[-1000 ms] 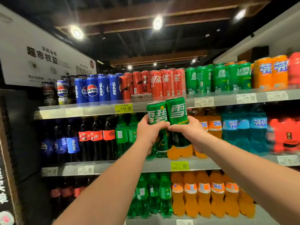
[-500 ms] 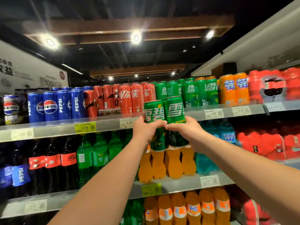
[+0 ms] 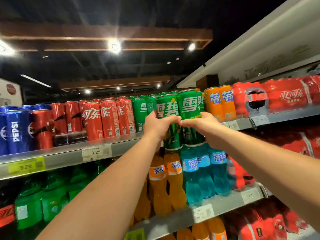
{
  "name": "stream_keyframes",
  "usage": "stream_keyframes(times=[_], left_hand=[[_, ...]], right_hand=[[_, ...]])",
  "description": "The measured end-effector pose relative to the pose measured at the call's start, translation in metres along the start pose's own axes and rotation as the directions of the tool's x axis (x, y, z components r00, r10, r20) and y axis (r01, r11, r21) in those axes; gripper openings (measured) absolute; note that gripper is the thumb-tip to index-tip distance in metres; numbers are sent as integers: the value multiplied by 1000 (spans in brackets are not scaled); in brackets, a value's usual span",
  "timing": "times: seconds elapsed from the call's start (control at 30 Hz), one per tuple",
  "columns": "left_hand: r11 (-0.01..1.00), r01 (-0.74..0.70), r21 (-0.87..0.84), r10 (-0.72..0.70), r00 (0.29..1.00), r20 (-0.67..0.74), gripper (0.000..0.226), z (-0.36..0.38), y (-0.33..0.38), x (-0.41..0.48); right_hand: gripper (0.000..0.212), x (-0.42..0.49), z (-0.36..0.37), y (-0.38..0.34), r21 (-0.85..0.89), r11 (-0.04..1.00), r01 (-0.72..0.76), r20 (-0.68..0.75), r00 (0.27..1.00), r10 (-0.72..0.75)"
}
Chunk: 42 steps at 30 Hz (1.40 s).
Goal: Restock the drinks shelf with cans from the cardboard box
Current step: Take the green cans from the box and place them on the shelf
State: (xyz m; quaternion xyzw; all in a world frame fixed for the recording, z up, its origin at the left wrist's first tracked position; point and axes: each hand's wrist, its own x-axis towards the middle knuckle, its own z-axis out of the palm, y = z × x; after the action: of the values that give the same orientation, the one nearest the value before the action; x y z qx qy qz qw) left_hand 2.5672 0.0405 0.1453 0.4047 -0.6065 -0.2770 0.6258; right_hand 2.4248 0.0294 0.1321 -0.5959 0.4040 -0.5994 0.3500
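Two tall green Sprite cans are held upright side by side in front of the top shelf [image 3: 69, 152]. My left hand [image 3: 158, 126] grips the left green can [image 3: 167, 118] around its middle. My right hand [image 3: 201, 125] grips the right green can [image 3: 189, 108] the same way. The thumbs of both hands meet between the cans. Both cans are level with the row of green cans [image 3: 139, 115] standing on the top shelf, between the red cola cans [image 3: 109, 118] and the orange cans [image 3: 220, 103]. The cardboard box is not in view.
Blue Pepsi cans [image 3: 15, 132] stand at the shelf's left, wrapped red cola packs [image 3: 277, 96] at its right. The shelf below carries green, orange [image 3: 173, 179] and blue bottles [image 3: 204, 172]. Price tags [image 3: 96, 152] line the shelf edges. A dark can lies flat among the red ones.
Both hands have lifted the two green cans from below the top shelf edge up to the level of the green row, and moved them closer to the shelf.
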Motion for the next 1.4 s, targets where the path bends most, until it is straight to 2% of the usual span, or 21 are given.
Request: stream_keyframes(times=[0.03,0.07,0.17,0.33,0.37,0.43,0.53,0.7,0.73,0.83,1.0,1.07,1.2,1.4], left_hand=[[1000,-7,4,7,1000,0,42,7,3,6],[1000,-16,10,16,1000,-3,43,14,5,13],[999,-33,20,34,999,-32,49,36,9,32],[999,-44,13,45,996,-76,69,75,13,60],[999,-50,14,51,995,-85,71,81,14,67],[998,-67,19,69,992,-102,61,90,15,79],[995,-90,32,93,987,-128,47,99,15,92],[994,-92,66,102,983,-151,43,105,10,102],[992,-94,80,105,982,-156,42,105,9,104],[990,-89,111,107,980,-170,37,102,5,110],[991,-73,115,94,978,-187,42,99,-3,117],[992,-67,102,86,978,-189,44,98,-7,120],[994,-65,91,81,980,-184,48,99,-14,126],[995,-51,92,68,978,-199,47,102,-21,135]], right_hand=[[134,6,-6,-2,-2,1000,9,8,1000,-9],[125,10,-12,-5,2,1000,22,16,1000,-22],[76,27,-31,-11,4,999,49,32,998,-49],[56,60,-61,-16,-35,997,68,58,996,-66],[61,66,-65,-17,-34,997,66,60,996,-64],[72,81,-73,-17,-27,997,77,53,996,-76],[50,99,-79,-15,-13,994,112,87,990,-110],[89,121,-77,-3,3,994,110,92,990,-110],[87,123,-76,-2,11,994,108,96,989,-108],[62,126,-72,3,35,994,101,115,988,-105],[87,139,-68,12,4,993,116,113,987,-116],[80,137,-67,11,-10,993,118,120,986,-116],[46,140,-66,16,6,993,116,120,986,-116],[45,153,-66,22,15,993,113,103,988,-114]])
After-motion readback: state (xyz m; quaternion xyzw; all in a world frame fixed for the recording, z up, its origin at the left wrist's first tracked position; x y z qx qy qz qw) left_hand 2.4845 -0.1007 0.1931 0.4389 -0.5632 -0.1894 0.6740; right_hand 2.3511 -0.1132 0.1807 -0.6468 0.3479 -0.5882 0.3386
